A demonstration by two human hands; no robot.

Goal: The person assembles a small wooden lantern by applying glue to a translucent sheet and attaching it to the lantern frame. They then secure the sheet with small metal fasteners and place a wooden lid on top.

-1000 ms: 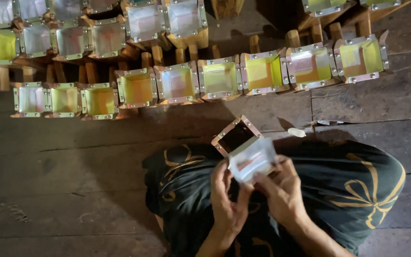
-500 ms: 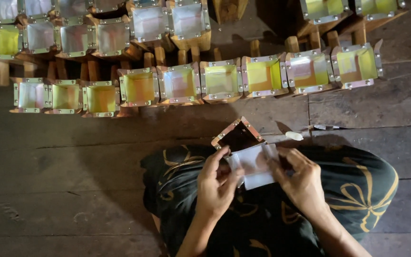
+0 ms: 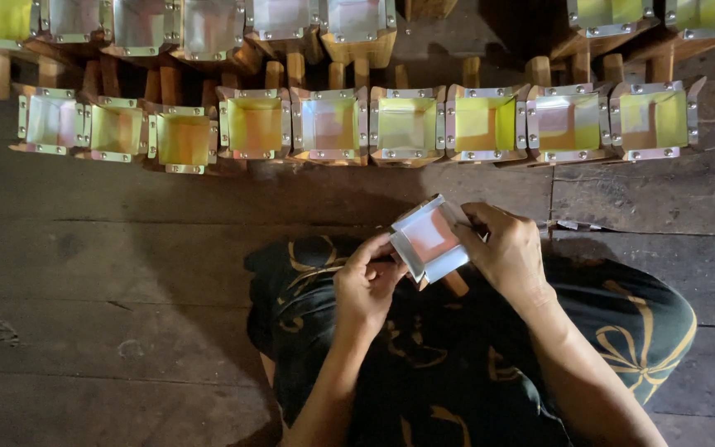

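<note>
- Turned since half a second ago, the small metal-edged box frame (image 3: 429, 239) now faces up.
- Left hand (image 3: 367, 285) and right hand (image 3: 508, 252) pinch its opposite edges.
- Finished box frames (image 3: 407, 124) line the wooden floor (image 3: 126, 248) beyond.

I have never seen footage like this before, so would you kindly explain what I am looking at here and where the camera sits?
The camera is worn on a person's head and looks straight down, so you see their own two bare hands and their lap in dark cloth with a gold pattern. There is no machine. The left hand and the right hand together hold one small square box frame with shiny metal edges and a pale, pinkish inside. The person sits on a dark wooden plank floor. Ahead of them stand rows of similar boxes on wooden pegs, their insides tinted yellow, green or pink, their corners fixed with small round studs.
</note>
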